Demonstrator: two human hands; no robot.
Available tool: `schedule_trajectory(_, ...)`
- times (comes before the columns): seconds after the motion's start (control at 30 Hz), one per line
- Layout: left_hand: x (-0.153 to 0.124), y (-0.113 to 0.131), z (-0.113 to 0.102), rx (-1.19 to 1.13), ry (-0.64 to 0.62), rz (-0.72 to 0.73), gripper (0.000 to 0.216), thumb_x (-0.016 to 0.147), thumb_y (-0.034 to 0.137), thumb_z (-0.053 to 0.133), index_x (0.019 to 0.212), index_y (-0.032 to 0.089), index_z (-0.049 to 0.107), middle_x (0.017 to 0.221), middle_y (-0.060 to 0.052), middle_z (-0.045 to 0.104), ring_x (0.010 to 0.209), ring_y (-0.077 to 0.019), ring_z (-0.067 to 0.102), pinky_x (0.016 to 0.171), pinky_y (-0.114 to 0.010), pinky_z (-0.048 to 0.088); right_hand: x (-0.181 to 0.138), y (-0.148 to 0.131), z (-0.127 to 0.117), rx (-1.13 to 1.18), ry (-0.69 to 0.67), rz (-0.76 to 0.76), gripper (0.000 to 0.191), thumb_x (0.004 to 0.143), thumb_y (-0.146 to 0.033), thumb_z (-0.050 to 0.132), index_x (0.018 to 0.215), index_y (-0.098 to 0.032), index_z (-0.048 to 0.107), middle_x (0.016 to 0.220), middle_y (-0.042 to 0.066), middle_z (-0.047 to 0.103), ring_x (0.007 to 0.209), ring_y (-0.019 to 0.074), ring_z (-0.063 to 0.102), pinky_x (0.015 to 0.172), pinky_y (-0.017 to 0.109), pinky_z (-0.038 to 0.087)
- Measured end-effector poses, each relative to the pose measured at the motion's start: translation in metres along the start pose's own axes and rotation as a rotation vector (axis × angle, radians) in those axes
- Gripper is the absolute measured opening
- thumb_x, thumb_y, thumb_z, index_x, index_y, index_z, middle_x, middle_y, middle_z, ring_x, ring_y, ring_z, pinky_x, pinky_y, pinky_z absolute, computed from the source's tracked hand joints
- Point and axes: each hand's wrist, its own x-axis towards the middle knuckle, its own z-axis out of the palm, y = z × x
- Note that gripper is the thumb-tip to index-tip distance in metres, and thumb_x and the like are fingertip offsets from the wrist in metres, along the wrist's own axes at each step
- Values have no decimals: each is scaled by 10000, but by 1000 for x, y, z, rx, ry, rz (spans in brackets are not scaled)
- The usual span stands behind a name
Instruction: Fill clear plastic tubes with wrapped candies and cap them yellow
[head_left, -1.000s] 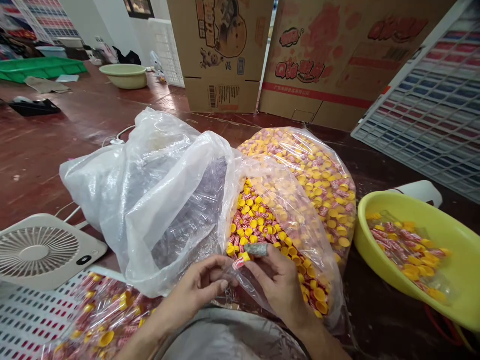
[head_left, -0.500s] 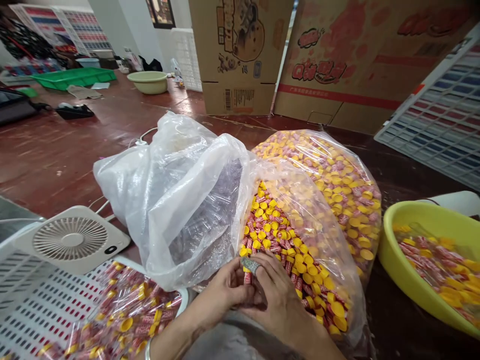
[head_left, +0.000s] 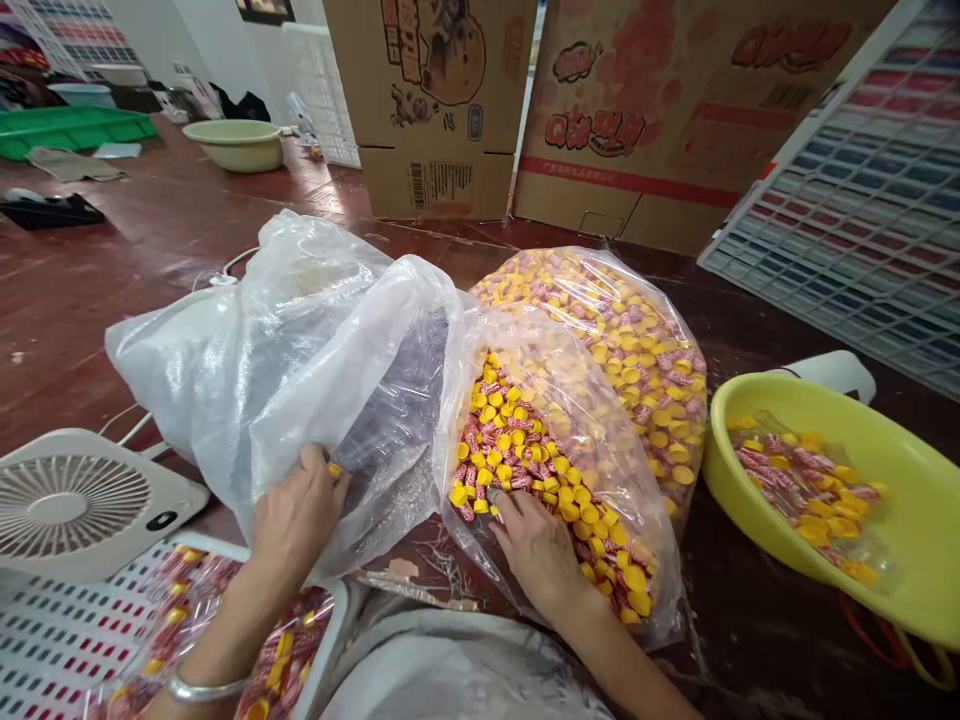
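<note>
My right hand (head_left: 534,545) digs, fingers curled, into the open bag of yellow-capped candy tubes (head_left: 540,470), while my left hand (head_left: 300,510), just beside that bag, grips the cloudy plastic bag (head_left: 277,350).

Floor: dark red glossy floor (head_left: 112,260), reflecting light
Wall: white painted wall (head_left: 150,30) at the far left
Boxes: two tall printed brown cardboard cartons (head_left: 435,100) standing side by side
Far left: flat green plastic tray (head_left: 67,130), pale green round basin (head_left: 236,145)
Right: white gridded display rack (head_left: 862,200), leaning
</note>
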Motion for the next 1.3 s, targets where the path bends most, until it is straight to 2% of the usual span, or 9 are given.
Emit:
schedule_trajectory(0.13,-23,9,-5,-440,-84,157,406,923,518,507,1159,200,594,1004,-103,752,878,-308,697,740,-364,490,-1,1,-4,303,117,13,102,894,-140,660,876,-208,585,895,49,687,772,201,694,688,292,558)
schedule_trajectory(0.33,-65,53,-7,-1186,-629,459,312,831,492,694,933,197,686,787,11,653,742,-165,562,666,-238,417,-3,-11,-29,854,336,119,123,941,-306,658,1012,-211,627,909,51,742,822,202,731,763,308,601)
schedule_trajectory(0.47,-72,71,-3,-1468,-753,373,323,808,476,742,905,176,668,737,35,598,669,-117,486,627,-212,370,-2,-20,-49,807,248,-95,145,986,-314,597,1075,-215,656,1035,72,727,978,200,712,866,314,588)
schedule_trajectory(0.67,-77,83,4,-1777,-831,140,388,738,484,823,847,142,676,723,15,652,635,-97,551,622,-191,415,-9,-21,-39,469,241,-280,707,789,-494,804,1316,-136,498,1256,189,620,1216,336,593,1019,509,532)
schedule_trajectory(0.9,-79,93,6,-1812,-987,66,507,547,418,938,867,133,667,683,-7,687,565,-123,613,605,-252,519,-10,-36,-25,444,346,-282,504,701,-266,808,1105,-172,522,1038,119,639,1076,319,630,993,536,542)
schedule_trajectory(1.0,-67,81,4,-1682,-869,149,435,588,367,900,881,153,660,711,3,686,612,-133,612,629,-256,515,-6,-28,-33,462,212,-337,617,716,-273,827,1231,-173,503,1202,138,630,1218,321,579,1080,526,490)
schedule_trajectory(1.1,-39,53,-2,-1308,-455,247,274,713,371,765,861,171,651,702,17,647,624,-142,585,610,-247,467,-1,-8,-36,414,151,-261,704,753,-363,845,1319,-172,473,1342,165,582,1305,328,532,1069,494,503)
schedule_trajectory(1.2,-4,25,-5,-716,60,196,190,825,338,590,915,181,648,836,-38,684,732,-201,630,668,-286,473,2,6,-27,285,173,-66,278,883,-287,735,1090,-185,582,1068,109,677,1020,277,678,876,415,585)
schedule_trajectory(1.3,19,14,4,-367,214,171,205,833,302,566,966,172,652,957,-114,699,885,-295,655,744,-351,480,5,2,-9,142,46,-30,62,932,-183,659,970,-210,620,943,48,680,825,211,691,728,318,567)
